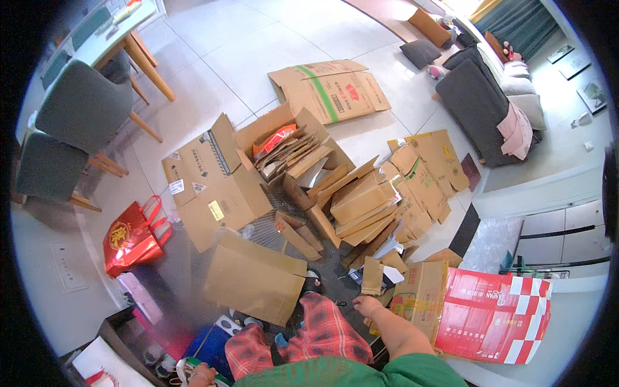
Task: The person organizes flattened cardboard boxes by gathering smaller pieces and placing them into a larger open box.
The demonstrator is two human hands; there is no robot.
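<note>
At the lower right, my right hand (367, 305) is by a small cardboard piece (372, 276) among loose carton scraps; I cannot tell whether it grips any of them. My left hand (202, 373) is low at the bottom edge, beside a green and white bag or box (192, 363), its fingers partly hidden. A flattened brown carton (256, 275) lies in front of my legs. Beyond it stands an open cardboard box (263, 126) packed with folded cardboard (295, 154) and an orange packet (274, 140). More folded cartons (365, 205) lean beside it.
Flattened cartons (333, 92) lie on the tiled floor. A large red and white carton (493, 317) stands at my right. To the left are a shiny red bag (133, 239), grey chairs (82, 106) and a table (116, 34). A dark grey sofa (476, 104) sits at upper right.
</note>
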